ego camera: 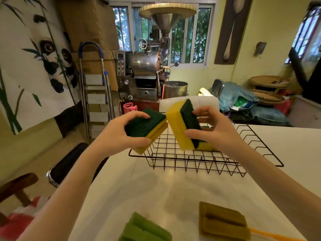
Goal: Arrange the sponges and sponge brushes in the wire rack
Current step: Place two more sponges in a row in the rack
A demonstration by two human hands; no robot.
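each hand grips a sponge, left hand (pixel 119 134) flat, right hand (pixel 213 129) on edge over the wire rack (pixel 199 159), probably to slot it in upright.

Yellow-green sponges (pixel 147 131), black rack (pixel 199 159)

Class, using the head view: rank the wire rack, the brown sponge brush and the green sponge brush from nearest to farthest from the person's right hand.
1. Wire rack: directly under and beside the right hand.
2. Brown sponge brush: on the table near the bottom edge, right of centre.
3. Green sponge brush: bottom edge, further left.
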